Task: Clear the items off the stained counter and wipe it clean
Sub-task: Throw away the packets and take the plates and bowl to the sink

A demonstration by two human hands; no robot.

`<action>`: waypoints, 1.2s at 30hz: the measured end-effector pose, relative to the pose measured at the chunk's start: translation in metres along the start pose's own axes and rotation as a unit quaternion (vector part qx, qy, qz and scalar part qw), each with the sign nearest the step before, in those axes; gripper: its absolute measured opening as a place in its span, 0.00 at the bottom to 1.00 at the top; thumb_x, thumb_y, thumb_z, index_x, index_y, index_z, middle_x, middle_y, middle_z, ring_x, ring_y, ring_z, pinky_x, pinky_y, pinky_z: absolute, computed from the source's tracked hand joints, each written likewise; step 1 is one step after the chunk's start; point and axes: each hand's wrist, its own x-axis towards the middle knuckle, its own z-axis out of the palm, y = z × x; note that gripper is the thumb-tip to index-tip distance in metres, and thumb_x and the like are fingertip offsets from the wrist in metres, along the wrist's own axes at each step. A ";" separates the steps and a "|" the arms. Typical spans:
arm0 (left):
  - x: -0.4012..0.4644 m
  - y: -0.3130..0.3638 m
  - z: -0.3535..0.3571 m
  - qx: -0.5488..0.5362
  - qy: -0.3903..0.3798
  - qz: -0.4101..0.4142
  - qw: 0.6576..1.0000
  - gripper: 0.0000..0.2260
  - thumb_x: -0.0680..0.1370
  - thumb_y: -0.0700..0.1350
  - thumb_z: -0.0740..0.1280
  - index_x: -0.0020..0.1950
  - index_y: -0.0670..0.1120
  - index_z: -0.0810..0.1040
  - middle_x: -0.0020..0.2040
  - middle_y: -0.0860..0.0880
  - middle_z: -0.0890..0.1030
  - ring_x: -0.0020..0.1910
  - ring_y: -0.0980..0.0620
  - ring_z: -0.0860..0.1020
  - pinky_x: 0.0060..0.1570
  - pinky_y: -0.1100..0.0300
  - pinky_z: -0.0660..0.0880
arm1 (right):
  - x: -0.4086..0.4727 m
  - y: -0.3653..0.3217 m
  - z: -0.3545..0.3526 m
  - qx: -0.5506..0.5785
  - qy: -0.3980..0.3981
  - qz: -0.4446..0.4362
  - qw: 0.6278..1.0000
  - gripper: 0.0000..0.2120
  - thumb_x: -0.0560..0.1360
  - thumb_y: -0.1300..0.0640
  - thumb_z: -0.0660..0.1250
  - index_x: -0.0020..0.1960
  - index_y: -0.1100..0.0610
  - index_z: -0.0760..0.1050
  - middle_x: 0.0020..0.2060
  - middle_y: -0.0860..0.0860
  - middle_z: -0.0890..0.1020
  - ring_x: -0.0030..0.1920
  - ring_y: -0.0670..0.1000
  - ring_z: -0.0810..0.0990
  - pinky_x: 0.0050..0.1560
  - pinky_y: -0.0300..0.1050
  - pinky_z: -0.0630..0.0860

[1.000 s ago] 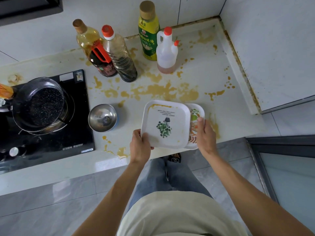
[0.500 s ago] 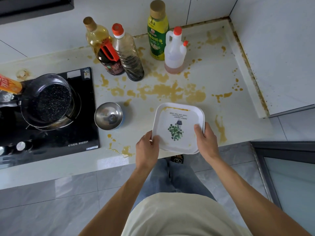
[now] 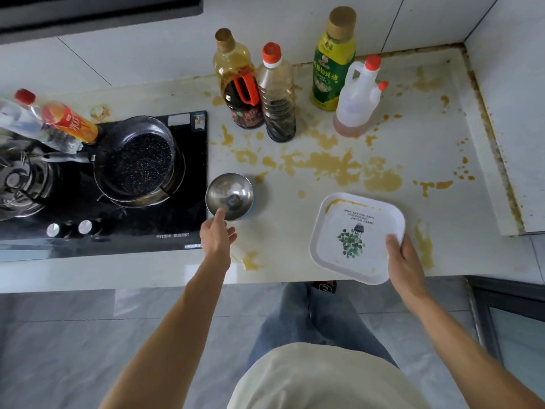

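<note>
Head view: plate [image 3: 354, 231] print upside-down

A home kitchen. A black gas hob [image 3: 103, 184] is set into a white counter [image 3: 295, 261] and carries a dark pan [image 3: 135, 160]. Oil and sauce bottles [image 3: 275, 93] stand against the tiled wall [image 3: 147, 54]. A steel bowl [image 3: 229, 196] and a printed plate [image 3: 356, 237] sit among yellow-brown stains [image 3: 333, 165], with grey floor tiles [image 3: 73, 335] below.

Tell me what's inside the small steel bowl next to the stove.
The steel bowl looks empty: only shiny metal and a dark reflection at the bottom. The left hand reaches to its near rim, hiding a small part of that edge. Anything under the bowl is covered.
</note>
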 end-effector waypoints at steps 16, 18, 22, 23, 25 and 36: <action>0.020 0.005 0.001 0.024 -0.039 -0.002 0.999 0.09 0.81 0.38 0.66 0.61 0.40 0.76 0.50 0.43 0.83 0.36 0.46 0.83 0.51 0.56 0.84 | -0.011 0.010 0.005 -0.023 0.095 0.023 0.995 0.16 0.86 0.45 0.55 0.61 0.53 0.77 0.51 0.48 0.80 0.52 0.52 0.79 0.53 0.45 0.70; 0.009 0.005 -0.009 0.006 -0.063 -0.001 0.998 0.08 0.81 0.37 0.67 0.60 0.39 0.77 0.54 0.42 0.81 0.41 0.44 0.83 0.40 0.61 0.84 | -0.014 0.012 0.002 -0.026 0.092 0.021 0.995 0.14 0.86 0.45 0.55 0.58 0.51 0.76 0.51 0.48 0.81 0.52 0.52 0.79 0.52 0.45 0.70; -0.016 -0.006 -0.032 -0.003 -0.085 -0.019 0.996 0.07 0.81 0.38 0.69 0.58 0.38 0.79 0.51 0.42 0.82 0.46 0.45 0.82 0.38 0.62 0.84 | -0.018 0.020 -0.004 -0.029 0.069 0.011 0.997 0.18 0.86 0.45 0.55 0.63 0.54 0.76 0.55 0.51 0.82 0.55 0.54 0.80 0.57 0.51 0.76; -0.021 -0.012 -0.038 -0.004 -0.089 -0.022 0.996 0.07 0.80 0.37 0.69 0.58 0.38 0.79 0.49 0.42 0.82 0.46 0.46 0.82 0.37 0.63 0.84 | -0.019 0.022 -0.006 -0.033 0.065 0.008 0.997 0.17 0.86 0.45 0.55 0.63 0.54 0.76 0.55 0.51 0.82 0.55 0.54 0.80 0.57 0.51 0.75; -0.032 -0.025 -0.049 -0.006 -0.090 -0.027 0.996 0.07 0.80 0.36 0.69 0.57 0.38 0.81 0.47 0.42 0.83 0.44 0.47 0.82 0.36 0.64 0.83 | -0.020 0.025 -0.008 -0.043 0.057 0.003 0.997 0.15 0.86 0.44 0.55 0.61 0.50 0.75 0.54 0.49 0.81 0.55 0.53 0.79 0.55 0.48 0.72; -0.094 -0.125 -0.117 -0.050 -0.013 -0.048 0.997 0.10 0.78 0.35 0.67 0.58 0.35 0.81 0.49 0.39 0.84 0.48 0.44 0.84 0.48 0.54 0.85 | -0.004 -0.001 0.009 -0.203 -0.069 -0.078 0.974 0.14 0.85 0.46 0.56 0.53 0.54 0.75 0.47 0.52 0.80 0.49 0.56 0.78 0.49 0.51 0.70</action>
